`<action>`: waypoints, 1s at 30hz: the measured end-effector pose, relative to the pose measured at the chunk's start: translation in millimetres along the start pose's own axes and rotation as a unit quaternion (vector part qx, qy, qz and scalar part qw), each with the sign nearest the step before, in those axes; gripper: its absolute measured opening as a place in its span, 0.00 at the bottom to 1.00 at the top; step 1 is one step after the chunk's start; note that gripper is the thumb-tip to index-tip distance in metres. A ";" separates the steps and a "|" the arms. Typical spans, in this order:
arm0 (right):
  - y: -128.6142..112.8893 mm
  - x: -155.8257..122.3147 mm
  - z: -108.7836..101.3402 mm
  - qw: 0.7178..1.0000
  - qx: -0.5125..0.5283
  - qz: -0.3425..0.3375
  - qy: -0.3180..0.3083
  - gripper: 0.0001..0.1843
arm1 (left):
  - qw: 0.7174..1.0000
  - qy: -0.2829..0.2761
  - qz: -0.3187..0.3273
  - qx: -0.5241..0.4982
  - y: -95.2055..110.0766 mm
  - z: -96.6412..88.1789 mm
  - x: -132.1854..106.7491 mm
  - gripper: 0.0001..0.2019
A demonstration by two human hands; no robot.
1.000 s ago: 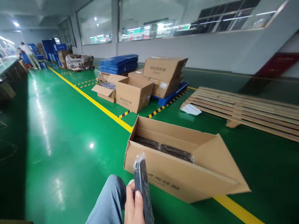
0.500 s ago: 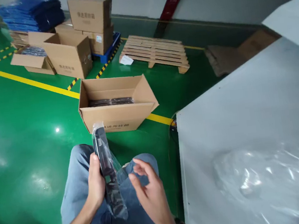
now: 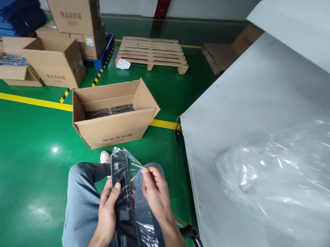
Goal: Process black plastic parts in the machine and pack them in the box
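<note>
A long black plastic part (image 3: 124, 208) with small rectangular cut-outs lies inside a clear plastic bag (image 3: 146, 230) above my lap. My left hand (image 3: 108, 210) grips the part through the film by its left side, thumb on top and fingers underneath. On the other side, my right hand (image 3: 157, 192) pinches the loose edge of the bag between thumb and fingers, pulling the film out to the right. The film is drawn taut between the part's upper end and my right fingertips.
An open cardboard box (image 3: 114, 127) holding bagged dark parts stands on the green floor ahead. Clear plastic bags (image 3: 279, 173) lie on the grey surface (image 3: 208, 134) at right. Farther back are a wooden pallet (image 3: 150, 53), more boxes (image 3: 55, 62) and stacked blue sheets (image 3: 4, 19).
My right hand has gone from open beside the bag to pinching its edge. The part has turned its broad face upward and come closer to me. The view has shifted right.
</note>
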State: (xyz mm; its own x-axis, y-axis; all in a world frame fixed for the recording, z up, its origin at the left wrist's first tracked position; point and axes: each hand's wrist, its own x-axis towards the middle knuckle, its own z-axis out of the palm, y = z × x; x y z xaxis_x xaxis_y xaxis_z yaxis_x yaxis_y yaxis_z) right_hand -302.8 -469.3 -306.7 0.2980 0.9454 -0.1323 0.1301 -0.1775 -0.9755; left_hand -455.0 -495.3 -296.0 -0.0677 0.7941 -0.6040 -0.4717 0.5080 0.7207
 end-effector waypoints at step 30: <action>-53.6 3.2 -16.5 0.993 0.070 -0.002 0.091 0.26 | 0.966 -0.169 0.109 0.162 -14.6 11.3 5.6 0.36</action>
State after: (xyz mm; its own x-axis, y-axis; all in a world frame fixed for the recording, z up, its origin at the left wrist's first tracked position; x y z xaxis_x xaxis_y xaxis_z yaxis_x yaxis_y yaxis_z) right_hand -293.2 -461.3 -251.9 0.4648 0.8788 -0.1079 0.0020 -0.1228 -0.9924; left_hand -438.5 -494.5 -306.1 0.1823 0.9296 -0.3203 -0.1759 0.3514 0.9196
